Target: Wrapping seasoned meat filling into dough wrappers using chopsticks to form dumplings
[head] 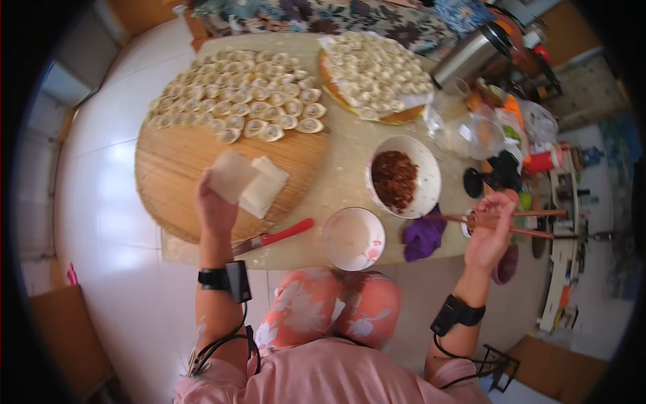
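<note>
My left hand (pixel 217 204) holds a thin dough wrapper (pixel 232 177) above a round slatted mat (pixel 171 177). Beside that wrapper, a stack of folded-looking wrappers (pixel 265 189) lies on the mat. Rows of shaped dumplings (pixel 242 96) cover the mat's far part. On the right, my right hand (pixel 489 232) grips wooden chopsticks (pixel 530 234), their tips pointing left near the rim of a white bowl (pixel 429 177) with dark minced filling (pixel 394 179). A smaller bowl (pixel 354 239) of cloudy liquid stands near the table's front edge.
A red-handled knife (pixel 287 231) lies in front of the mat. A purple cloth (pixel 424 237) sits below the filling bowl. Farther back are a round tray (pixel 328 91) of dumplings and a steel thermos flask (pixel 469 53). Plastic bags (pixel 537 121) and containers crowd the right side.
</note>
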The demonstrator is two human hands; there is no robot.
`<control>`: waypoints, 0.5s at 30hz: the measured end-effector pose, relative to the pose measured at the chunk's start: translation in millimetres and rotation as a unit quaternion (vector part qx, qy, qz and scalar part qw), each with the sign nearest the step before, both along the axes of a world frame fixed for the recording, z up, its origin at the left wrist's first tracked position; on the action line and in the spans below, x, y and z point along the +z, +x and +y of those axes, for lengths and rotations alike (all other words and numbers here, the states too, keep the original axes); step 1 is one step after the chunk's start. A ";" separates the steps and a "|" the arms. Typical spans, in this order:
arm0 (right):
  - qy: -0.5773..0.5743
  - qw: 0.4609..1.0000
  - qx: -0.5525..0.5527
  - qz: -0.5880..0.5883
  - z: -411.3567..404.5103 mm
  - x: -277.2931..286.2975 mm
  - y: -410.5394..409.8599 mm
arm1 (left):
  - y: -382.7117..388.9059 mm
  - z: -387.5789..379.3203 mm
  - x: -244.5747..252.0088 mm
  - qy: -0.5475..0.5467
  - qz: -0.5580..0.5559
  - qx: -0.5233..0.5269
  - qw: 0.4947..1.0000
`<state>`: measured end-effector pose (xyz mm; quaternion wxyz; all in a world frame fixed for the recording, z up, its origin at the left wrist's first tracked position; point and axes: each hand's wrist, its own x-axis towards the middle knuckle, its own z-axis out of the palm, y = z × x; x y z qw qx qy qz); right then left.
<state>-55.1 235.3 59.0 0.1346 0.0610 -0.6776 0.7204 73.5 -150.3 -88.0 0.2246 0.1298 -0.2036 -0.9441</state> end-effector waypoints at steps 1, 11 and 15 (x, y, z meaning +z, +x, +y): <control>0.020 1.000 -0.010 0.005 5.2 -5.1 -3.2 | 1.3 1.0 8.4 0.030 0.049 -0.016 0.998; 0.400 0.911 0.016 0.100 -15.1 -56.1 -45.7 | -33.4 60.7 42.5 0.230 0.170 -0.001 0.958; 0.385 0.920 0.034 0.065 -13.5 -78.8 -56.3 | -30.0 66.0 47.4 0.178 0.151 -0.043 0.971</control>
